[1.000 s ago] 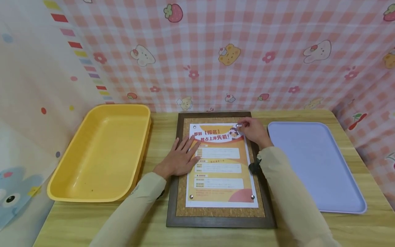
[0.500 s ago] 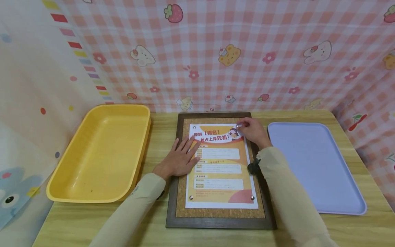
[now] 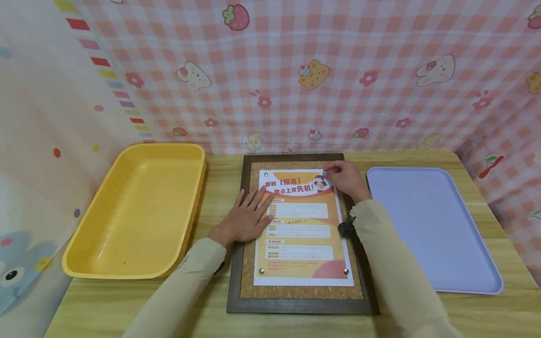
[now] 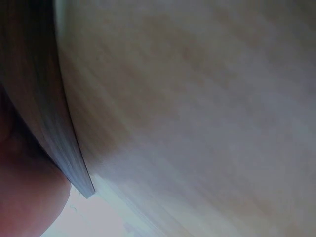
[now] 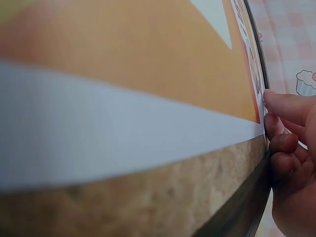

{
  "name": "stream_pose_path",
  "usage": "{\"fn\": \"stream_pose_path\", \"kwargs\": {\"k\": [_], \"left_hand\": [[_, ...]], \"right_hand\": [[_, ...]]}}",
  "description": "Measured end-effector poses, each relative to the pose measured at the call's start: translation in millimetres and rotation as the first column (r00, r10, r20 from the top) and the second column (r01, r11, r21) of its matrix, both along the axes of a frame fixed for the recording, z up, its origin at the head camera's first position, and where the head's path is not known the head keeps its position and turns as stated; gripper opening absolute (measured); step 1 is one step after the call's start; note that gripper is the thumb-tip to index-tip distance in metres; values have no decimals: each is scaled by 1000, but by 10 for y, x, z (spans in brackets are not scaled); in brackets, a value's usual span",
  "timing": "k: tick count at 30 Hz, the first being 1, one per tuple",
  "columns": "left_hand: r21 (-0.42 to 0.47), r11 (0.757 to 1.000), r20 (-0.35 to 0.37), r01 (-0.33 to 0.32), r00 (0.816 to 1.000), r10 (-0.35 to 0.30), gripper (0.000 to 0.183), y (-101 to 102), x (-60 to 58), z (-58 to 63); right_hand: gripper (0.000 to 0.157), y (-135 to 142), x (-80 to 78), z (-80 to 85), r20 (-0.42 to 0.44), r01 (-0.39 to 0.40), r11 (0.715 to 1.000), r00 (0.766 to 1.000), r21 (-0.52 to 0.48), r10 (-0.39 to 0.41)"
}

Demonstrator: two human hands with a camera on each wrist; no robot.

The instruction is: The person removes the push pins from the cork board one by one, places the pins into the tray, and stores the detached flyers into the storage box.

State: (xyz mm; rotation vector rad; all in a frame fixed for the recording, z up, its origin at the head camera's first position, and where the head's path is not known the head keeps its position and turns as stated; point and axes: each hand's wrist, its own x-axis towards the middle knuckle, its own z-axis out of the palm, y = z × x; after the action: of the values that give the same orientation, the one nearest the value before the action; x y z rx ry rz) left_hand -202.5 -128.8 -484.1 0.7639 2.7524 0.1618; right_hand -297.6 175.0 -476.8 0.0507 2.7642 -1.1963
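A printed orange-and-white poster (image 3: 297, 277) lies on a cork board (image 3: 302, 292) with a dark wooden frame (image 3: 302, 307). Silver thumbtacks sit at three corners: a top-left thumbtack (image 3: 266, 174), a bottom-left thumbtack (image 3: 261, 271) and a bottom-right thumbtack (image 3: 346, 271). My left hand (image 3: 247, 218) rests with spread fingers over the poster's left edge and the frame. At the top-right corner, the right hand (image 3: 346, 179) pinches a small silver thumbtack, mostly covered by the fingertips. In the right wrist view, thumb and curled fingers (image 5: 284, 143) meet at that corner; the tack itself is hidden there.
A deep yellow tray (image 3: 139, 211) stands left of the board. To the right lies a shallow lavender tray (image 3: 431, 225). Pink checked cloth (image 3: 270, 112) hangs behind the wooden table (image 3: 217, 188). A dark wrist device (image 3: 346, 228) sits by the right cuff.
Both hands stay in place. The silver glint at the right fingertips shows less now than before. The head view has shifted very slightly.
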Motion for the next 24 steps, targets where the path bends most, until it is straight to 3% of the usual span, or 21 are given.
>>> {"fn": "stream_pose_path", "kwargs": {"k": [11,24], "left_hand": [[8,1000,-2,7,1000,-7,63,9,12,34],[28,1000,7,-5,1000,4,63,11,10,40]], "right_hand": [[19,-22,-17,-32,-30,19,1000,999,-15,-20],[18,-23,-54,-33,7,33,999,999,6,-33]]}}
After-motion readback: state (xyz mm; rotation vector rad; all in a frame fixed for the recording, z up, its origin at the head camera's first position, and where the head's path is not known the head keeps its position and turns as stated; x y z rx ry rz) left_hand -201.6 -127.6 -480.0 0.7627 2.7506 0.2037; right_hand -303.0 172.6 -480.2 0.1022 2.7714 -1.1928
